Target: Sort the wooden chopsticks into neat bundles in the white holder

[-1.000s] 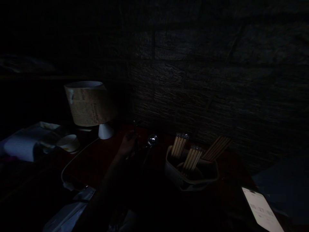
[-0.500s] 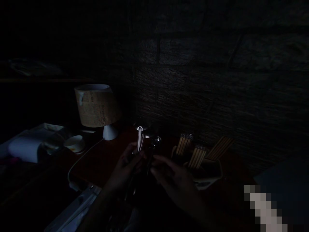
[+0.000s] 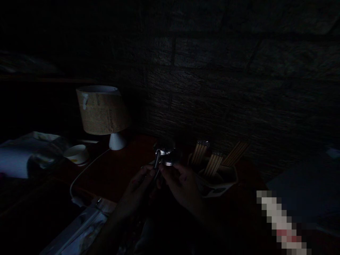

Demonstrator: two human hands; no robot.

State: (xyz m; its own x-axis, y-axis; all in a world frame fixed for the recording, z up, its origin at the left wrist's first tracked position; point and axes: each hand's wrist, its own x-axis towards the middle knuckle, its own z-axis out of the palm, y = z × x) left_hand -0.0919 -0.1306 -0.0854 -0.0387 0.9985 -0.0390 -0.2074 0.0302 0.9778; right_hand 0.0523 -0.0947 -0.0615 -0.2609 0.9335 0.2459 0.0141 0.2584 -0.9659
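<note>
The light is very dim. My left hand point(image 3: 138, 186) is closed in a pinch around the handles of shiny metal spoons point(image 3: 164, 146), whose rounded bowls point up and away. My right hand point(image 3: 182, 184) is right beside it, fingers closed at another metal spoon point(image 3: 168, 162) just below the first bowls. The two hands nearly meet, and the lower ends of the handles are lost in shadow. How many spoons there are I cannot tell.
Right of my hands stands a pale box point(image 3: 219, 191) with bundles of wooden sticks point(image 3: 213, 164). A lamp point(image 3: 102, 111) with a white cord is at the left, near a white cup point(image 3: 77, 154). Plastic-wrapped items point(image 3: 79, 230) lie lower left. A stone wall point(image 3: 196, 81) rises behind.
My right hand has moved left and up against the spoons in my left hand. The spoon by my right hand now sits close under the others. The view has shifted slightly.
</note>
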